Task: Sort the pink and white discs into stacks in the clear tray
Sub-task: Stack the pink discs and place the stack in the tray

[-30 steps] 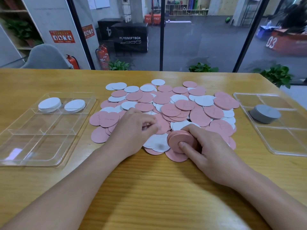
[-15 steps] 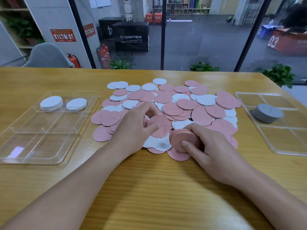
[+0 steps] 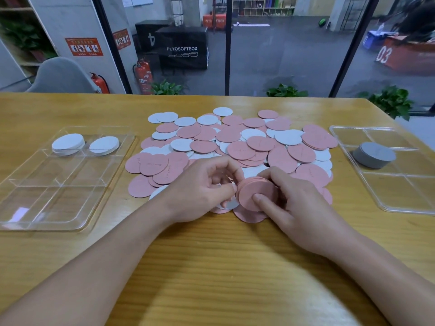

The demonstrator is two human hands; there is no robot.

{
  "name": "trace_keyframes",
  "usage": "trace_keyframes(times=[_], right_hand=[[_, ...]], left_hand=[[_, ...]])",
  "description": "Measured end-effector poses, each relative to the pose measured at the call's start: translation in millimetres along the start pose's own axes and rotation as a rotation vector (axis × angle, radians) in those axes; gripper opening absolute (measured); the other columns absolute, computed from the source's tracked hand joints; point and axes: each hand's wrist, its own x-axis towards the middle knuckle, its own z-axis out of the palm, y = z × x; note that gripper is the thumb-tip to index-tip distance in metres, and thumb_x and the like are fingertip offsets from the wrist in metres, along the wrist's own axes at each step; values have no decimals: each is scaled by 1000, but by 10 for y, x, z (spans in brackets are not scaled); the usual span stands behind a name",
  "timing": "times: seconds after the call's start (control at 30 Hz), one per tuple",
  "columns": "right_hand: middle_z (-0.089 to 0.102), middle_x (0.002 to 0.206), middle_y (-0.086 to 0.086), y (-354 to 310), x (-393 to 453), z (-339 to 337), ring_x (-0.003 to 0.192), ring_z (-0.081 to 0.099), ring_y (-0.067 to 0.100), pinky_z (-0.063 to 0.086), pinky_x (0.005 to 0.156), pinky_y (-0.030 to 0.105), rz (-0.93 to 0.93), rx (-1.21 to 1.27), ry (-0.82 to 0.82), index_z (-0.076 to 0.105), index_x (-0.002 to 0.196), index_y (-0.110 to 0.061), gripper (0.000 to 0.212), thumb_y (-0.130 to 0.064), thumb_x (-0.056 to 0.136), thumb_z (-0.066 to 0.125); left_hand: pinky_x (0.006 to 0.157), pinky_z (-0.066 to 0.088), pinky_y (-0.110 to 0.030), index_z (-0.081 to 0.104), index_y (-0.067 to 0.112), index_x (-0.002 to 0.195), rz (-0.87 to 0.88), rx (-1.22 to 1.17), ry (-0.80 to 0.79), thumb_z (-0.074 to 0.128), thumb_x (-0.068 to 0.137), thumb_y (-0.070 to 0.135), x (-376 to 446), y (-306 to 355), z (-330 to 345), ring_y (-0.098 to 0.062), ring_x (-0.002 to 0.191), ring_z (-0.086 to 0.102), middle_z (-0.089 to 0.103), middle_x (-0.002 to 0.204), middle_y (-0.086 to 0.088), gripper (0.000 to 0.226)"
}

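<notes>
**Pink stack in your right hand, left hand closing in beside it**

Head view: You are holding a stack of pink discs [image 3: 255, 194] in your right hand [image 3: 294, 203], tilted up on edge just above the near edge of the loose pile [image 3: 235, 147]. Your right grip is clamped on that stack, with the thumb pressing its pink face and the other fingers wrapping around its far rim. Your left hand [image 3: 202, 187] is sitting right beside the stack, its curled fingertips [image 3: 231, 171] touching the stack's left edge; whether that grip is pinching a disc of its own you cannot tell from here, because the fingers are blurred.

The pile of pink and white discs is spreading across the middle of the bench [image 3: 211, 267], overlapping one another. To your left, the clear tray [image 3: 47, 208] is lying flat on the bench, and two white stacks [image 3: 68, 143] are resting side by side in its two far compartments. The nearer compartments are showing only bare plastic. To your right, a second clear tray [image 3: 400, 196] is carrying a grey stack [image 3: 374, 155] near its far half, well apart from both hands.
</notes>
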Motion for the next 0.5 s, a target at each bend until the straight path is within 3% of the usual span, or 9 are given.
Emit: trace_keyframes(times=[0.07, 0.2, 0.33, 0.43, 0.5], right_hand=[[69, 90, -14, -9, -10, -6, 83, 63, 12, 48, 66, 26, -2, 1, -3, 58, 112, -32, 12, -36, 106, 67], [67, 89, -16, -110, -81, 1, 83, 62, 10, 48, 66, 26, -32, 12, 32, 58, 113, -32, 13, -34, 105, 68], [66, 88, -13, -242, -273, 83, 80, 61, 12, 48, 66, 27, -55, 17, 55, 57, 123, -33, 18, -36, 107, 66], [65, 95, -20, -323, -424, 182, 84, 61, 6, 45, 70, 21, -75, -38, 26, 53, 137, -37, 31, -35, 108, 63], [62, 102, -24, -372, -511, 242, 88, 59, 4, 49, 75, 29, -90, -109, 11, 50, 141, -38, 35, -37, 107, 60]], left_hand=[[67, 60, -44, 71, 12, 113, 21, 51, 6, 66, 98, -1, -22, 35, 10, -22, 75, 59, 71, 104, -12, 21], [66, 51, -41, 73, 26, 106, 74, 374, 41, 79, 95, 26, -108, 143, 46, -12, 67, 51, 61, 83, 3, 13], [61, 44, -27, 71, 35, 95, 88, 335, 45, 76, 97, 24, -377, 233, 157, -7, 62, 48, 61, 75, 2, 13], [60, 41, -21, 70, 30, 95, 61, 345, 48, 77, 98, 23, -589, 214, 215, -7, 61, 48, 59, 72, 6, 10], [60, 40, -18, 69, 29, 95, 49, 360, 50, 77, 98, 22, -700, 188, 260, -6, 60, 50, 60, 72, 6, 11]])
